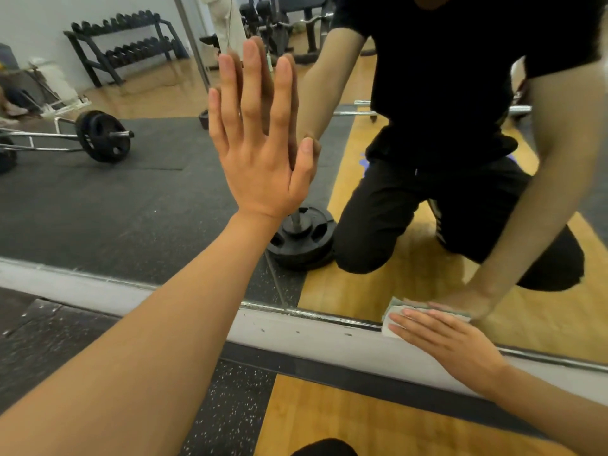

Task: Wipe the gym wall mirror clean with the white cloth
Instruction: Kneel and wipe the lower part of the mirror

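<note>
The gym wall mirror (138, 205) fills the upper view, its metal bottom edge running down to the right above a white skirting strip. My left hand (260, 143) lies flat on the glass, fingers straight and pointing up. My right hand (450, 340) presses the folded white cloth (393, 319) against the mirror's lowest edge at the right, fingers straight over it. Only the cloth's left end and top edge show beyond my fingers. My reflection kneels in dark clothes in the glass.
The white skirting (296, 334) separates the mirror from the floor. Below it lie black speckled rubber matting (230, 406) and wooden flooring (362, 419). Reflected in the glass are a barbell with plates, a dumbbell rack and a weight plate.
</note>
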`<action>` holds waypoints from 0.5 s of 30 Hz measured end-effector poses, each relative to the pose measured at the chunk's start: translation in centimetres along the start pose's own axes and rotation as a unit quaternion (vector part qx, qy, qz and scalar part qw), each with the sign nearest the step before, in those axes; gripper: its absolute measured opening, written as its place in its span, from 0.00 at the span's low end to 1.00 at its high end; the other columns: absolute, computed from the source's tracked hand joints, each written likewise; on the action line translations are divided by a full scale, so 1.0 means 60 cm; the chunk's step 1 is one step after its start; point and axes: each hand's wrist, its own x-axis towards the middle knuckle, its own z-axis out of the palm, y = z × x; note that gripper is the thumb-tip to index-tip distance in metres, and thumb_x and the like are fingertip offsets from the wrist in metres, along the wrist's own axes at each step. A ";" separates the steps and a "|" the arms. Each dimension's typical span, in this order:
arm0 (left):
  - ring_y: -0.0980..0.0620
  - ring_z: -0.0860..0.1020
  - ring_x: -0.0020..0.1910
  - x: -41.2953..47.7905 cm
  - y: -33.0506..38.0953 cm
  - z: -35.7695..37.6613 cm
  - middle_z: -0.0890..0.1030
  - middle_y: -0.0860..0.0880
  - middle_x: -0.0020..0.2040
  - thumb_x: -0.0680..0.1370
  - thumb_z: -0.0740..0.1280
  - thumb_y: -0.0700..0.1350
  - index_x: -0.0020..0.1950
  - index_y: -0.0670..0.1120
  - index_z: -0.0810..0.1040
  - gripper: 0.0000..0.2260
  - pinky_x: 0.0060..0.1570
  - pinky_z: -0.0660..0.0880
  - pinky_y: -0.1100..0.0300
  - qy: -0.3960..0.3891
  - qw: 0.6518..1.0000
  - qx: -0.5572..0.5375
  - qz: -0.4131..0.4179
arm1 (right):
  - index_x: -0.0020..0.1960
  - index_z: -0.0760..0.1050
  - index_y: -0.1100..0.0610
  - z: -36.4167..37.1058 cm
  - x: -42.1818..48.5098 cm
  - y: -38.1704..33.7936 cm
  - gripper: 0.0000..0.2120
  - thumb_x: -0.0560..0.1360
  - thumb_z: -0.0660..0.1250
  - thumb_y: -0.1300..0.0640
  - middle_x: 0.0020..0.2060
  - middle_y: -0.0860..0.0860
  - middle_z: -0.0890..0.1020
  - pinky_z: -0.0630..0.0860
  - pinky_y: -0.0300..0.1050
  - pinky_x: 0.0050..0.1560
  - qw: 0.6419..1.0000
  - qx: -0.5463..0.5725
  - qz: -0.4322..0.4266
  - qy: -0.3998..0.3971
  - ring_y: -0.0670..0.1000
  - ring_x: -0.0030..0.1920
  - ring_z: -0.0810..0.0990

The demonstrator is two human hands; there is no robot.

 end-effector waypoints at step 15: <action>0.30 0.61 0.79 -0.002 -0.003 0.001 0.67 0.29 0.77 0.85 0.48 0.57 0.81 0.42 0.64 0.29 0.81 0.55 0.38 0.004 1.000 -0.021 0.002 | 0.86 0.54 0.52 -0.320 0.216 0.231 0.30 0.87 0.59 0.54 0.84 0.58 0.53 0.49 0.63 0.82 0.951 -0.074 0.182 0.237 0.60 0.84 0.49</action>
